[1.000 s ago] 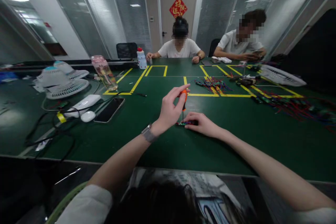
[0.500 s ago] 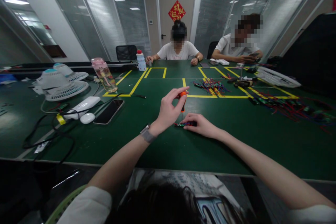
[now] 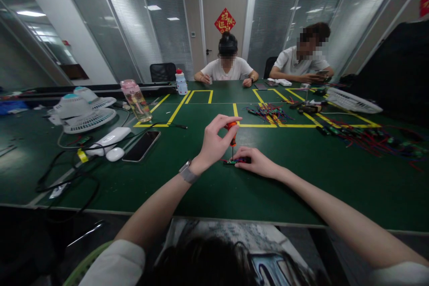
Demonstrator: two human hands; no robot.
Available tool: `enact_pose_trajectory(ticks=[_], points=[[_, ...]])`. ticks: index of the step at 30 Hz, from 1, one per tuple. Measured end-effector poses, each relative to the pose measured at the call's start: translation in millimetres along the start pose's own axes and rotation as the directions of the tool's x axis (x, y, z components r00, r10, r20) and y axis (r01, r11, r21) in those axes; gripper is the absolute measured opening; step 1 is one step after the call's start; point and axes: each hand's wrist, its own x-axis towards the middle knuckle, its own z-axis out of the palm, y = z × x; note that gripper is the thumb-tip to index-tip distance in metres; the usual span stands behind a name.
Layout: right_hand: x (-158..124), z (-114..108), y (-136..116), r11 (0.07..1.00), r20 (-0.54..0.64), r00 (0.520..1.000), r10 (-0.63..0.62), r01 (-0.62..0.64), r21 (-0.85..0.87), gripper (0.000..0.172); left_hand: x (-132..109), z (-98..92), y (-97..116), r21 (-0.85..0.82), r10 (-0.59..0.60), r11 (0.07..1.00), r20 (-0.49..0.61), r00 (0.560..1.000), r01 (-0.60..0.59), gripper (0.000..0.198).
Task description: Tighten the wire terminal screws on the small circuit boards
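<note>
My left hand point(image 3: 214, 143) pinches the orange handle of a small screwdriver point(image 3: 232, 130), held upright with its tip down on a small circuit board point(image 3: 231, 161) lying on the green table point(image 3: 208, 187). My right hand point(image 3: 257, 161) rests flat-curled on the table and presses its fingertips on the board's right end, holding it still. A watch sits on my left wrist.
A black phone point(image 3: 141, 146), white mouse point(image 3: 115, 154), white box and black cables lie at the left, with two small fans point(image 3: 83, 109) and a pink bottle point(image 3: 136, 100). Bundles of coloured wired boards point(image 3: 271, 111) lie at the right. Two people sit at the far side.
The view has tilted slightly, shifting the scene down. My hands stay on the screwdriver and board, with the left fingers shifting slightly around the handle.
</note>
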Motion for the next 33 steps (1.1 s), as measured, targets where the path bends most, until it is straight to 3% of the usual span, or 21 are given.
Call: enact_pose_trajectory(ticks=[2, 7, 13, 18, 23, 29, 33], points=[[0.1, 0.0, -0.5, 1.000, -0.003, 1.000, -0.002, 0.002, 0.000, 0.019, 0.5, -0.6, -0.5, 0.025, -0.008, 1.000, -0.002, 1.000, 0.008, 0.014], [0.3, -0.5, -2.1, 1.000, 0.004, 1.000, -0.001, 0.001, -0.008, 0.019, 0.6, -1.7, -2.2, -0.077, -0.032, 0.996, 0.114, 0.993, 0.041, 0.031], [0.2, -0.9, -5.6, 1.000, 0.005, 1.000, 0.022, -0.022, -0.006, 0.019, 0.0, -1.9, -1.2, 0.031, -0.012, 0.999, 0.035, 0.999, 0.011, 0.017], [0.1, -0.4, -4.1, 1.000, 0.003, 1.000, 0.016, -0.016, 0.007, 0.019, 0.5, -0.6, -2.5, -0.103, -0.001, 0.995, 0.117, 0.993, 0.013, 0.030], [-0.4, -0.7, -3.3, 1.000, 0.001, 1.000, 0.011, -0.011, -0.002, 0.019, 2.0, -1.6, -1.9, -0.031, -0.039, 0.999, 0.032, 0.999, 0.040, 0.014], [-0.2, -1.8, -5.6, 1.000, 0.016, 1.000, 0.015, -0.014, -0.003, 0.021, 1.4, -0.3, -4.7, -0.157, -0.069, 0.983, 0.146, 0.987, 0.091, 0.033], [-0.3, -1.6, -5.2, 1.000, 0.012, 1.000, 0.014, -0.014, 0.000, 0.020, 0.7, 1.4, -6.0, -0.133, -0.090, 0.986, 0.109, 0.990, 0.104, 0.024]])
